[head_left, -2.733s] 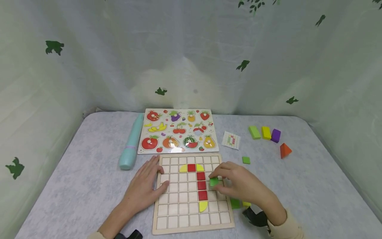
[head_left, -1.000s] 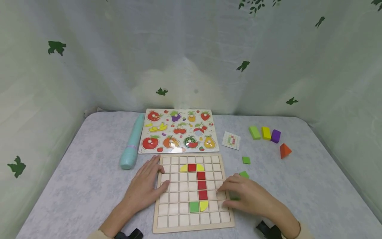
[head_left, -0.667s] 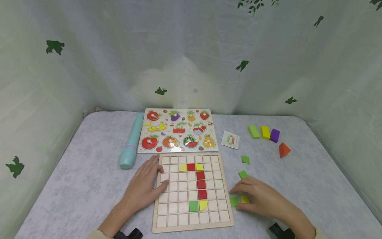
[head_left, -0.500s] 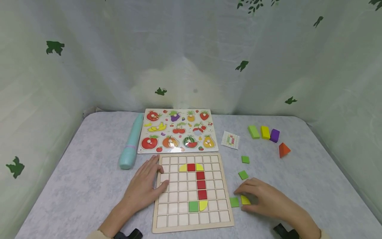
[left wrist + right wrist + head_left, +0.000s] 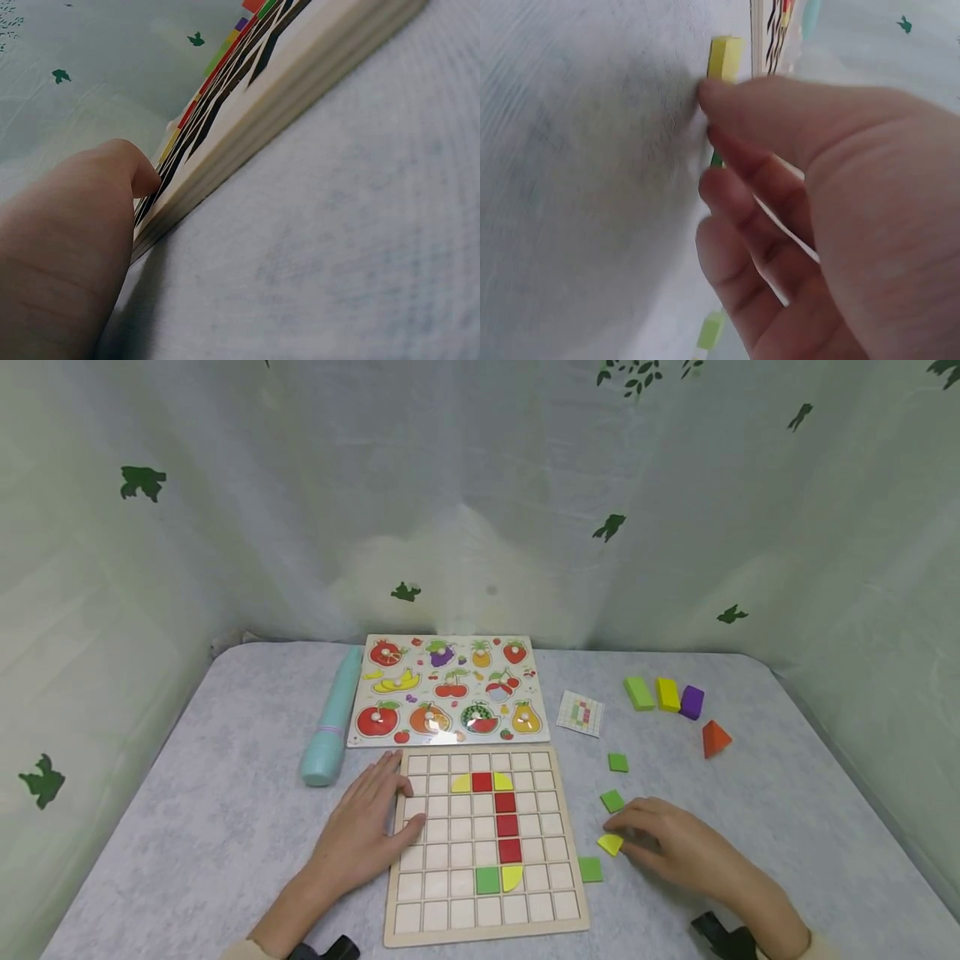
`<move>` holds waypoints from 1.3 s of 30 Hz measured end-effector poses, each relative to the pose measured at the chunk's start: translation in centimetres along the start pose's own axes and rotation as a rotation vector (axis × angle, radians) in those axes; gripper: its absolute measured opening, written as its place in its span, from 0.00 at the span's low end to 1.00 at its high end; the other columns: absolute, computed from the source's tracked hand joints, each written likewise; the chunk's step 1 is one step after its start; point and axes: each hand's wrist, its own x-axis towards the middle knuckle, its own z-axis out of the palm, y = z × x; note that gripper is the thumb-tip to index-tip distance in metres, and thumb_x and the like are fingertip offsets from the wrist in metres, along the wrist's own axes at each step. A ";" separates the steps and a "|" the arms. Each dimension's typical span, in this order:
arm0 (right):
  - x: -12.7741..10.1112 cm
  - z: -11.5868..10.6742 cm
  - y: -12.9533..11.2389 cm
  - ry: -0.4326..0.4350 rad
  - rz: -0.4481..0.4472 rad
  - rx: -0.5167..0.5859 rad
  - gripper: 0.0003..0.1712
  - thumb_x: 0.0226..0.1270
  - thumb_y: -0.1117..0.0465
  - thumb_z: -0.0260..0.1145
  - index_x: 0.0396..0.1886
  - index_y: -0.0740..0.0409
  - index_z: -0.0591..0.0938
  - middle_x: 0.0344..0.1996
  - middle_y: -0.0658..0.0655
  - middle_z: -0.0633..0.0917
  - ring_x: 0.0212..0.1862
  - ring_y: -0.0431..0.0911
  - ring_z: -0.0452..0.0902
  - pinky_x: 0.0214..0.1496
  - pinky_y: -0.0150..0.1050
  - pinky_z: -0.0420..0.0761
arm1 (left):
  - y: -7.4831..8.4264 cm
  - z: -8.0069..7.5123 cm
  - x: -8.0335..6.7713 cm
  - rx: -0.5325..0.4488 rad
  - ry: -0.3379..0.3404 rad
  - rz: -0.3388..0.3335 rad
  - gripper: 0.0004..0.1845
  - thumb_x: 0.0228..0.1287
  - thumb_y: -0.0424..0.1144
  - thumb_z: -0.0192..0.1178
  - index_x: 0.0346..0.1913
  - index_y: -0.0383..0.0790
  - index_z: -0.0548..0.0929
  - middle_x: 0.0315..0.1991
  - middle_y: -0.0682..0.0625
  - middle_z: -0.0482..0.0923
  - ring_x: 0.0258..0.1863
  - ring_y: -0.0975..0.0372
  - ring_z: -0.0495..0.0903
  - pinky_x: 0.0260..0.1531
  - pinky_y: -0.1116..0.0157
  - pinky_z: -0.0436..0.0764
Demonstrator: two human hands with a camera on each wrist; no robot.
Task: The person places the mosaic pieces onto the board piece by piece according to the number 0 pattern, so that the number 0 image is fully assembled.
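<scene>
My left hand rests on the left edge of a wooden grid board, thumb over the cells. The board carries a column of red squares, yellow rounded tiles and one green square. Right of the board, my right hand pinches a yellow rounded tile by its edge, close to the table. In the right wrist view the thumb partly hides that yellow tile. Loose green squares lie nearby: one tile at the board's edge, another tile just beyond the fingers.
A fruit puzzle board lies behind the grid, with a teal cylinder to its left. A small pattern card and a third green square lie right. Farther right are green, yellow and purple blocks and an orange one.
The green tile carried earlier now sits in the grid beside the lower yellow tile. My right hand moved right, off the board; the yellow tile it holds has turned and shifted away from me.
</scene>
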 end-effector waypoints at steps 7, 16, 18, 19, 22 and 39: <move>1.2 0.8 -0.6 0.066 0.032 -0.050 0.12 0.65 0.61 0.75 0.47 0.44 0.88 0.41 0.38 0.86 0.39 0.30 0.76 0.41 0.32 0.85 | -0.1 0.0 0.0 0.002 0.012 0.015 0.15 0.64 0.48 0.68 0.45 0.47 0.75 0.78 0.39 0.64 0.80 0.47 0.59 0.79 0.47 0.58; 2.4 1.2 -2.2 0.021 0.068 -0.006 0.14 0.64 0.51 0.76 0.49 0.42 0.88 0.42 0.34 0.85 0.42 0.30 0.77 0.46 0.35 0.86 | 0.0 0.1 0.1 0.006 -0.005 0.002 0.15 0.64 0.50 0.68 0.45 0.48 0.75 0.78 0.40 0.63 0.81 0.49 0.57 0.80 0.48 0.57; 2.5 1.1 -2.4 -0.004 0.065 -0.004 0.17 0.62 0.49 0.77 0.50 0.41 0.88 0.43 0.34 0.85 0.44 0.31 0.77 0.49 0.37 0.86 | 0.0 0.1 0.1 0.003 0.002 0.007 0.15 0.64 0.49 0.68 0.45 0.48 0.75 0.78 0.40 0.63 0.80 0.48 0.57 0.80 0.48 0.57; 2.6 1.1 -2.4 -0.011 0.065 -0.007 0.18 0.61 0.49 0.78 0.51 0.40 0.88 0.44 0.34 0.85 0.45 0.32 0.77 0.50 0.37 0.86 | 0.0 0.1 0.1 0.001 0.004 0.010 0.15 0.64 0.49 0.68 0.44 0.47 0.75 0.78 0.40 0.62 0.80 0.48 0.57 0.80 0.48 0.57; 2.6 1.0 -2.4 -0.017 0.075 -0.031 0.18 0.60 0.50 0.79 0.51 0.40 0.88 0.45 0.34 0.85 0.48 0.33 0.79 0.53 0.40 0.86 | 0.0 0.2 0.1 -0.007 0.007 0.014 0.15 0.64 0.48 0.68 0.44 0.47 0.75 0.78 0.39 0.62 0.80 0.48 0.57 0.80 0.47 0.57; 3.8 1.1 -3.8 0.027 0.045 -0.041 0.16 0.62 0.48 0.77 0.49 0.42 0.89 0.38 0.34 0.83 0.41 0.31 0.76 0.45 0.33 0.85 | -0.1 0.1 0.0 -0.001 0.015 0.016 0.14 0.64 0.47 0.68 0.44 0.47 0.75 0.78 0.39 0.64 0.80 0.47 0.58 0.79 0.46 0.58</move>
